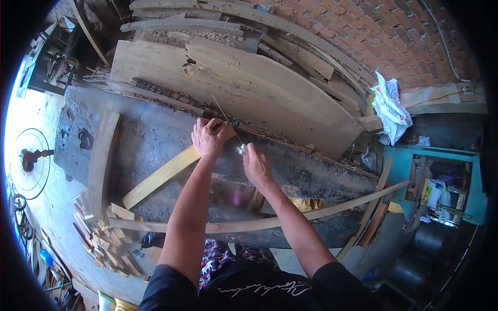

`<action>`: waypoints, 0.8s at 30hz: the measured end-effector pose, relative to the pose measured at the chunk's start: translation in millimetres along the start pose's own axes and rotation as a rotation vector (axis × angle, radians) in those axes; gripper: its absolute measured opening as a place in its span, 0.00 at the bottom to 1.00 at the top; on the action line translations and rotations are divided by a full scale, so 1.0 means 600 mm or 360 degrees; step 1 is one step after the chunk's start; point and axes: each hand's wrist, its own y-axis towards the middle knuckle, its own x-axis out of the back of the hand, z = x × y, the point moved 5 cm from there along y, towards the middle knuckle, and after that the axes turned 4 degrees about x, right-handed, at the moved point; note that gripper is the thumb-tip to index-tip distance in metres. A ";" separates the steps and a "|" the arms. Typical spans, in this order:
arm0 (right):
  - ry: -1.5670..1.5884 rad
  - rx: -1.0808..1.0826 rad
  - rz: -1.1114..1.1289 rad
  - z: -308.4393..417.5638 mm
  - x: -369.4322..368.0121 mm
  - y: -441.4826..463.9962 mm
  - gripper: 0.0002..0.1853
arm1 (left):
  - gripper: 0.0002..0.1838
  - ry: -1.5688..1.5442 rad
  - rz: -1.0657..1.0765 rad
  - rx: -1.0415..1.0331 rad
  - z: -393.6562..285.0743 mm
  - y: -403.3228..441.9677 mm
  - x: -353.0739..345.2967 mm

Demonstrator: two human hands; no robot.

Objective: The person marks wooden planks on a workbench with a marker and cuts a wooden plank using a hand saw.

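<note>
My left hand (207,137) is closed over the upper end of a yellowish wooden strip (163,175), which slants across the dark worktop (142,140). To its right, my right hand (257,165) is closed on a thin, straight tool (224,115) with a small whitish end piece (242,149) at the fingertips. The thin part points up and left, passing close by the left fingers. I cannot make out exactly what tool it is, nor whether it touches the strip.
Large boards (249,83) with sawdust lean behind the worktop. A long curved wooden slat (249,226) crosses in front of it, and another board (102,155) lies at the left. Wood offcuts (109,241), a fan (31,161) and a teal frame (441,150) stand around.
</note>
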 end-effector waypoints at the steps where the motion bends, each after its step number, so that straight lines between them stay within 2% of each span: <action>1: -0.0051 0.0021 -0.0015 0.001 0.000 -0.002 0.08 | 0.10 0.0001 -0.0021 0.0001 -0.001 -0.002 0.001; 11: -0.0296 0.0097 0.0018 0.010 0.019 0.000 0.06 | 0.10 0.0159 -0.0031 -0.0058 -0.011 -0.005 -0.005; 17: -0.0189 0.0077 0.0155 0.001 0.015 0.026 0.05 | 0.10 0.0207 -0.0033 -0.0032 -0.020 -0.005 -0.004; 24: -0.0238 0.0085 0.0103 -0.003 0.037 0.014 0.05 | 0.11 0.0300 -0.0068 -0.0092 -0.018 -0.005 -0.011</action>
